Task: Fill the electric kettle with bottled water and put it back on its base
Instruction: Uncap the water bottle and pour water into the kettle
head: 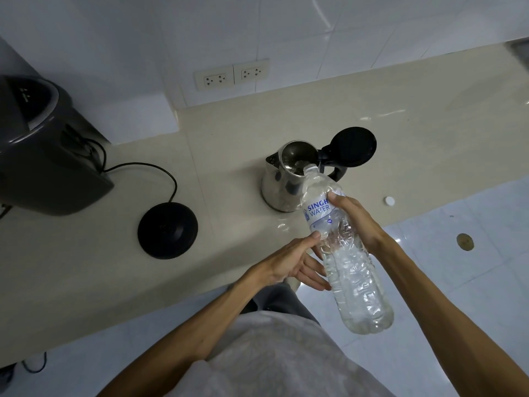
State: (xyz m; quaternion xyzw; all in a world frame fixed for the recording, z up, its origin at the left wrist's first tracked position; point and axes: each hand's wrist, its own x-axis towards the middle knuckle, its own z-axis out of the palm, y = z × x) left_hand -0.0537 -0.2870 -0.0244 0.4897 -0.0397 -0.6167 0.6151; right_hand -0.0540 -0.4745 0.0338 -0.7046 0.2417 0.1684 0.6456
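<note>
Beige surface (234, 130) runs along a white tiled wall with two socket plates (232, 76). Dark grey appliance (43, 144) at far left, cable running from behind it to the round black kettle base (167, 231), which sits bare on the surface. Clear water bottle (347, 253) tipped neck-down, uncapped mouth over the kettle's rim, bottom end raised toward the person. Steel kettle (282, 181) stands on the surface well right of its base, black lid (352, 146) flipped open and back, some water visible inside. Right hand (353, 217) wrapped around the bottle at the label, gripping it. Left hand (292, 262) open, fingers spread, thumb tip touching the bottle's lower left side, not closed on it. Small white cap (389, 200) lies on the surface right of the kettle.
</note>
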